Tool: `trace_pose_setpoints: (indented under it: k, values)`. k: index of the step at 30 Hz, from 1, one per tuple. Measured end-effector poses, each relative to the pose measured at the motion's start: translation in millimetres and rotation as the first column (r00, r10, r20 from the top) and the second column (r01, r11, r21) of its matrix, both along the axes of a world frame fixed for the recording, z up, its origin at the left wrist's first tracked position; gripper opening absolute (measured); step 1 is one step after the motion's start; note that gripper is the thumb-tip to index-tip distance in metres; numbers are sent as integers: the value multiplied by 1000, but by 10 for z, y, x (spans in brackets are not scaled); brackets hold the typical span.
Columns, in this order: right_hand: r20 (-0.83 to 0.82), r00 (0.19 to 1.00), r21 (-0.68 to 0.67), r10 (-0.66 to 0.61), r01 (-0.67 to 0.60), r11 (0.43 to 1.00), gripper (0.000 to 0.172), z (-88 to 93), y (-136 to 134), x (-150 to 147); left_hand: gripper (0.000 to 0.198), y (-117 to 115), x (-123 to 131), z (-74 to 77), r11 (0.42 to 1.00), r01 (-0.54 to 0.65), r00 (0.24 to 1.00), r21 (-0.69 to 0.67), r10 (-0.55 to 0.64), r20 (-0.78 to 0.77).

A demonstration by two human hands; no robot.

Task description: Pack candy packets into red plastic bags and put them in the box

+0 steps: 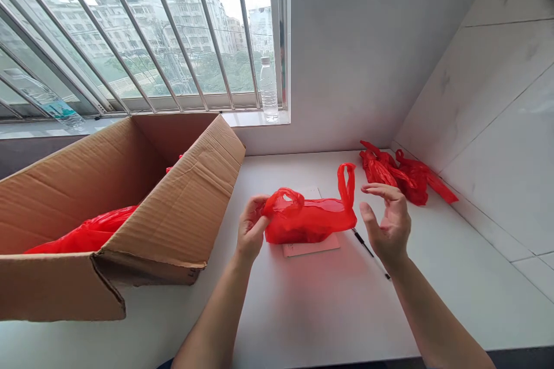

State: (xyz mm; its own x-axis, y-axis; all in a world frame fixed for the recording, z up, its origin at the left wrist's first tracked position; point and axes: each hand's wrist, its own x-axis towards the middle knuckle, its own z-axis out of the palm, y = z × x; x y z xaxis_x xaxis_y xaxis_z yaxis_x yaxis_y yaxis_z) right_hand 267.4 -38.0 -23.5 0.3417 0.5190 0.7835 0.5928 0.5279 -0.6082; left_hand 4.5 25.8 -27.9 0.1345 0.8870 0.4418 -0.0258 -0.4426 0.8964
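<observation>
A red plastic bag [309, 222] with two loop handles is in front of me at the middle of the white table; what it contains, if anything, is hidden. My left hand [253, 225] pinches the bag's left side near one handle. Just right of the other handle, my right hand [387, 222] is apart from the bag, thumb and fingers spread with nothing between them. Partly under the bag lies a pale paper pad [314, 247]. A black pen [370, 251] rests on the table between the bag and my right wrist.
On the left stands an open cardboard box [173, 213] with red plastic bags [95, 230] inside. More crumpled red bags [402, 176] lie in the back right corner by the tiled wall. A clear bottle [269, 89] stands on the windowsill; another bottle [54, 101] leans at the left.
</observation>
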Motion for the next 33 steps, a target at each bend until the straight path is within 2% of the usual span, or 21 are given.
trace_pose_setpoints:
  k: [2,3,5,7,8,10,13,15,18,20,22,24,26,28,29,31,33]
  values:
    - [170,984,75,62,-76,994,19,149,-104,-161,14,-51,-12,59,997,65,998,37,-64,-24]
    - [256,957,31,133,-146,989,17,195,-130,-248,19,-79,-17,94,994,96,995,46,-94,-30]
    - [395,876,-180,276,-220,959,16,216,-120,-407,30,-135,-17,166,988,151,988,34,-150,-37]
    - [506,783,-379,362,-174,909,24,158,-51,-515,33,-186,-10,231,978,207,978,-5,-207,-35]
    - [557,741,-424,376,-135,895,28,116,-13,-543,31,-208,-6,258,972,234,972,-23,-235,-30]
    - [629,691,-411,358,-96,907,30,45,36,-555,24,-240,-2,297,957,285,958,-45,-285,-5]
    - [634,716,-274,293,-146,951,20,20,10,-515,11,-259,-4,324,940,338,941,-55,-335,50]
    - [650,701,-244,293,-173,954,21,30,-38,-495,8,-259,-4,323,937,344,939,-67,-341,53]
    - [729,599,-319,333,-134,938,35,12,-77,-508,14,-262,-3,316,938,336,941,-80,-338,-6]
    - [749,565,-373,348,-76,925,36,-15,-81,-533,18,-289,-2,337,934,352,935,-63,-354,-32]
    - [733,594,-396,331,-23,918,26,-19,-92,-561,21,-357,7,401,931,364,929,-18,-364,-58]
    - [691,650,-412,315,-3,911,13,14,-116,-586,25,-466,41,501,924,378,916,59,-364,-169]
    - [650,672,-445,354,-42,895,12,64,-134,-600,29,-585,112,595,888,434,848,149,-347,-402]
    - [641,639,-481,426,-97,871,21,88,-124,-593,33,-661,201,622,852,486,707,193,-253,-661]
    - [650,616,-491,445,-107,865,27,81,-104,-580,35,-669,239,599,859,473,626,194,-174,-760]
    - [685,577,-503,444,-66,862,44,21,-44,-529,42,-623,276,485,920,346,464,186,4,-886]
    - [723,561,-509,402,40,860,66,-82,16,-457,48,-522,251,328,968,157,301,197,144,-943]
